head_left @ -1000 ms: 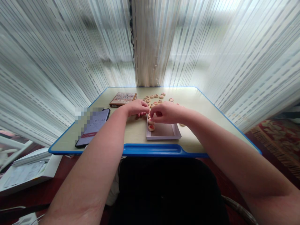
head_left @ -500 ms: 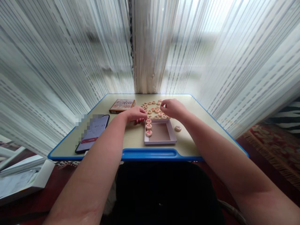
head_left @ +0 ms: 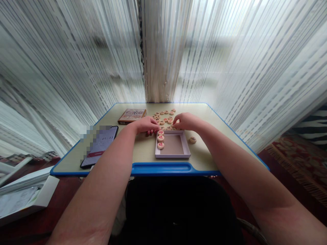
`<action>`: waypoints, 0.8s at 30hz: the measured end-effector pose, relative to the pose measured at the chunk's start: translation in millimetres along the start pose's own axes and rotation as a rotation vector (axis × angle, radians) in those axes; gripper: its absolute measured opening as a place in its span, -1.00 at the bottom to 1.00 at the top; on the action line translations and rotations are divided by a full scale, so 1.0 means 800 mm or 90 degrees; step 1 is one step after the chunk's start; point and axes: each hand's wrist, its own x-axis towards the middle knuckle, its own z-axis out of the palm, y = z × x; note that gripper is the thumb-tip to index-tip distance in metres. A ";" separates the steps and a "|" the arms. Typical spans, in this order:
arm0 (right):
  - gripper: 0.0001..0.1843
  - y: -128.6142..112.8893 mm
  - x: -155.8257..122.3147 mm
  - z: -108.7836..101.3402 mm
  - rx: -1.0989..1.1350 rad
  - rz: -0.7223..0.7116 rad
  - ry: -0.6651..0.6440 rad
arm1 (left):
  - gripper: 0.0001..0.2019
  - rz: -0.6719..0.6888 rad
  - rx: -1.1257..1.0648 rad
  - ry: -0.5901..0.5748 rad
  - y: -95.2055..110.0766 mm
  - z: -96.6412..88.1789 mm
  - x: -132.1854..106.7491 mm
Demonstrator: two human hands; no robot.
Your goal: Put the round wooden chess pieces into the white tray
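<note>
A shallow white box tray (head_left: 172, 156) lies at the table's front middle. Down its left side runs a column of three round wooden Chinese chess pieces (head_left: 160, 139) with red characters. My left hand (head_left: 148, 125) is closed at the tray's back left corner, fingertips by the top piece; whatever it pinches is hidden. Behind the tray, my right hand (head_left: 184, 121) has thumb and fingers closed down on a Chinese chess piece, mostly covered by the hand. Several loose pieces (head_left: 162, 122) with red or dark characters spread beyond the tray.
A single dark-lettered piece (head_left: 193, 140) lies right of the tray. At the back left sits a printed box lid (head_left: 133, 115). A phone (head_left: 100, 144) showing a timer lies at the left. The table has a blue edge (head_left: 160, 167); curtains (head_left: 163, 51) hang behind.
My right hand has come down and slightly nearer, from above the loose pieces onto one of them. My left hand stays at the tray corner. The view has shifted slightly.
</note>
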 end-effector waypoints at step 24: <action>-0.69 0.001 0.010 0.010 -0.004 0.045 0.073 | -0.94 0.022 -0.014 0.046 0.004 -0.001 -0.007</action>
